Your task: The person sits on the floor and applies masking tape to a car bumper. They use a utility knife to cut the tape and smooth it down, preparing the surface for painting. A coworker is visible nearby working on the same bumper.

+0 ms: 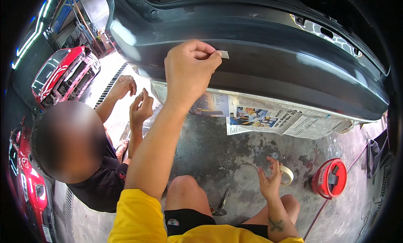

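Observation:
My left hand (189, 69) is raised in front of a dark car bumper (260, 58). Its thumb and fingers pinch a small pale strip of tape (225, 54); whether the strip touches the bumper I cannot tell. Lower down, over my right knee, is my right hand (270, 180), index finger and thumb apart. A roll of cream masking tape (287, 176) sits against its other fingers, which seem to hold it, though they are partly hidden. Newspaper sheets (289, 119) hang along the bumper's lower edge.
A crouching person in black (94, 188) is close on my left, both hands (140, 108) raised near the bumper's end. A red bucket (329, 178) stands at right on the stained floor. A slim tool (225, 199) lies between my legs. Red cars (63, 71) stand at far left.

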